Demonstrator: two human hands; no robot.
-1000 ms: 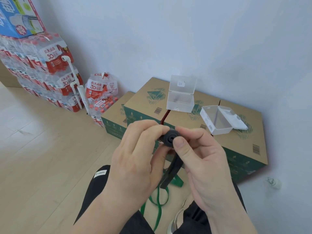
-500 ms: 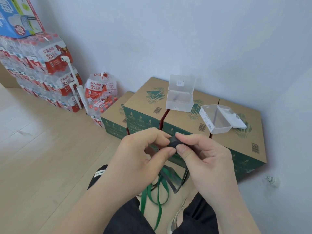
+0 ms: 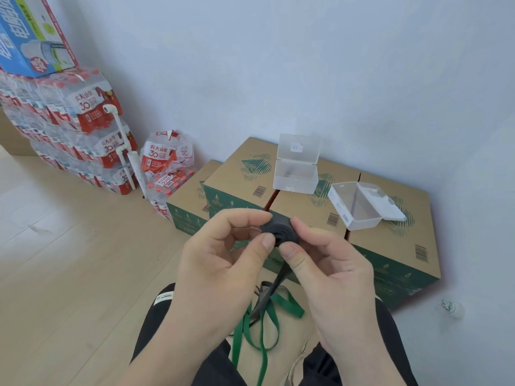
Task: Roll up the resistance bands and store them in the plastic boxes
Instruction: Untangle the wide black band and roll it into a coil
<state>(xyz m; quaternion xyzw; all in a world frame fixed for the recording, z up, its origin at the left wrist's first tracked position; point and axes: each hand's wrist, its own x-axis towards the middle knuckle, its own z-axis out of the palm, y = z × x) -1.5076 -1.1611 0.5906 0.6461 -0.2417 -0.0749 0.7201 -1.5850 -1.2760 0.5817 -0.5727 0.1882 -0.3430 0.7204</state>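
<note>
Both hands up in front of person, over lap. Left hand [image 3: 220, 263] curled, thumb and forefinger pinching coiled black band [image 3: 278, 228] from left side. Right hand [image 3: 328, 277] pinching same coil from right, thumb tip on its face, other fingers loosely bent. Coil small (tightly wound, hole at centre); loose tail hangs down toward floor [image 3: 69, 260]. Green band [image 3: 267, 327] lies slack on floor between knees. Beyond hands, on cardboard cartons [image 3: 390, 246]: upright-lid box [image 3: 295, 176] open, low box [image 3: 359, 210] beside it, also open.
</note>
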